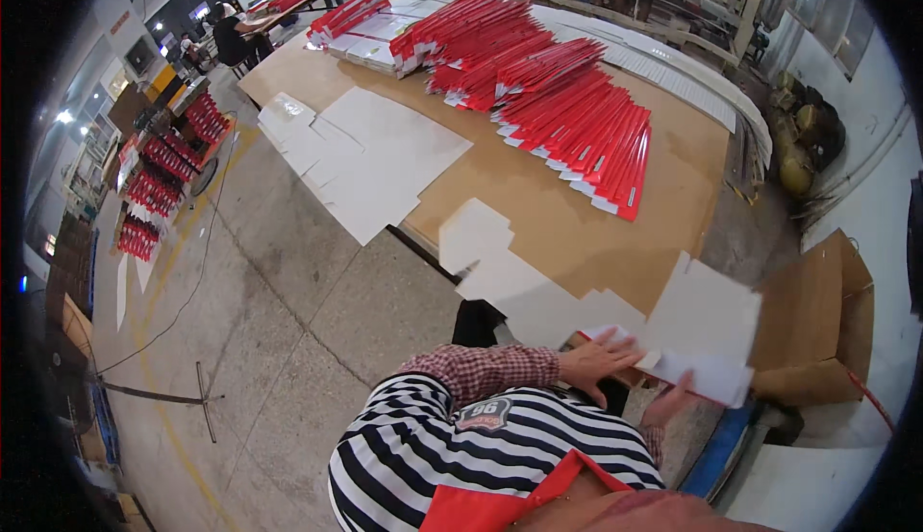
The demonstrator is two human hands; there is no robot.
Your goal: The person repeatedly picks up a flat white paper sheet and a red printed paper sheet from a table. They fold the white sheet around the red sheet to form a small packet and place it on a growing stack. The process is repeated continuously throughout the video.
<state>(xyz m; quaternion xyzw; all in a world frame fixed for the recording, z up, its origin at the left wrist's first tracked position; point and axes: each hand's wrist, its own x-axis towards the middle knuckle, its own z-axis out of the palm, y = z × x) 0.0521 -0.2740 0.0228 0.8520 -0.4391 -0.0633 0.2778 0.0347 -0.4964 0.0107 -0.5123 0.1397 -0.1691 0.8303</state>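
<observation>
Left hand [603, 357] lay flat, fingers spread, over the near edge of the pale cut card [704, 316], probably to steady it. Right hand [670, 399] was at the same edge, fingertips up against it; whether it pinched could not be told. The card reached out ahead of both hands, presumably so its edge stayed handy.

Beyond the left hand, off to its left, white flat sheets [385, 152] overlapped on the brown tabletop [567, 253]. Farther ahead of the hands, red flat pieces [577, 128] were fanned in overlapping rows, likely for easy counting or lifting. A cardboard box [803, 330] stood open right of the right hand.

Room: concrete floor [279, 272] and a loaded rack [159, 181] well left; a seated co-worker [234, 37] far ahead-left.
</observation>
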